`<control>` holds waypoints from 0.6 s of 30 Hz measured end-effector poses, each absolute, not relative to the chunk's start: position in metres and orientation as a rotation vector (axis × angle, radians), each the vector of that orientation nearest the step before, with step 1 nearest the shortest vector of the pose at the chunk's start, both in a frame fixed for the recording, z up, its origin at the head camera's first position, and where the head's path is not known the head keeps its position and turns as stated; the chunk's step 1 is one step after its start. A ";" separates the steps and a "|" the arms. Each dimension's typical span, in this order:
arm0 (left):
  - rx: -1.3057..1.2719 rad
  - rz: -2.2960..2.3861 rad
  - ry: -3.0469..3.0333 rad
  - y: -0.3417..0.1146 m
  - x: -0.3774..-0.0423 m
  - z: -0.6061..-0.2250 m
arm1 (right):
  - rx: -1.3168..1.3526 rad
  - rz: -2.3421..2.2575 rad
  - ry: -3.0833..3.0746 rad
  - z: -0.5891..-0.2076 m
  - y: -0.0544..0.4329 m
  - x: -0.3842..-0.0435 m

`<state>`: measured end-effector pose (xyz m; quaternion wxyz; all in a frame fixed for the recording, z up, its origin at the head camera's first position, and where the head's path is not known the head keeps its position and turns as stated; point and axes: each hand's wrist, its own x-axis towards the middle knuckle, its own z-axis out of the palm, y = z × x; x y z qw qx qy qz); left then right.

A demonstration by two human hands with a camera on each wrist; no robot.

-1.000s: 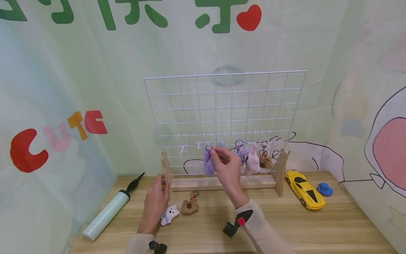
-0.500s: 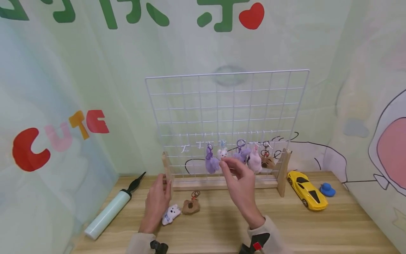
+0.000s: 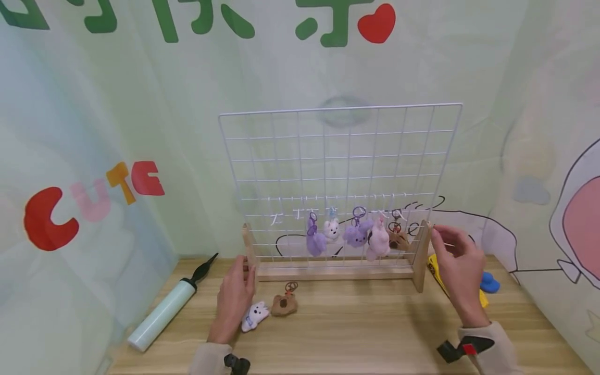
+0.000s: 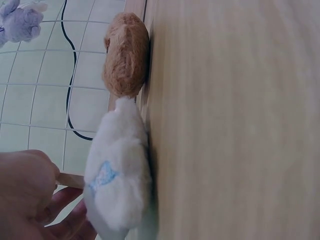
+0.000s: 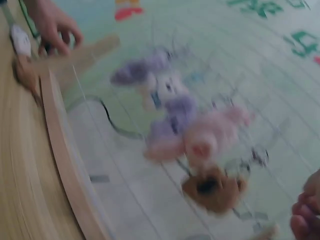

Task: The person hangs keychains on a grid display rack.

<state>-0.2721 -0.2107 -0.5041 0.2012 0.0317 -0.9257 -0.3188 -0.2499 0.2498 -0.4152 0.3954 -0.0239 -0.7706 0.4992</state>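
The air pump (image 3: 161, 315) lies on the desk (image 3: 356, 333), left of the left hand (image 3: 230, 299). The left hand's fingers grip the rack's left wooden post (image 3: 250, 244). The white plush (image 3: 255, 316) lies just right of and below these fingers, with the brown plush (image 3: 284, 305) beside it. Between the two hands' fingers, five plush keychains (image 3: 357, 235) hang on the wire grid (image 3: 340, 109). The right hand (image 3: 459, 271) has bent fingers at the top of the right wooden post (image 3: 420, 265); whether they grip it cannot be told. Behind this hand lies the partly hidden yellow car (image 3: 436, 271); right of its fingers, the blue hat (image 3: 489, 283).
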 end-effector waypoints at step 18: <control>0.097 -0.904 -2.576 -0.212 -0.272 -0.506 | 0.028 1.081 -2.336 -0.487 0.290 -0.284</control>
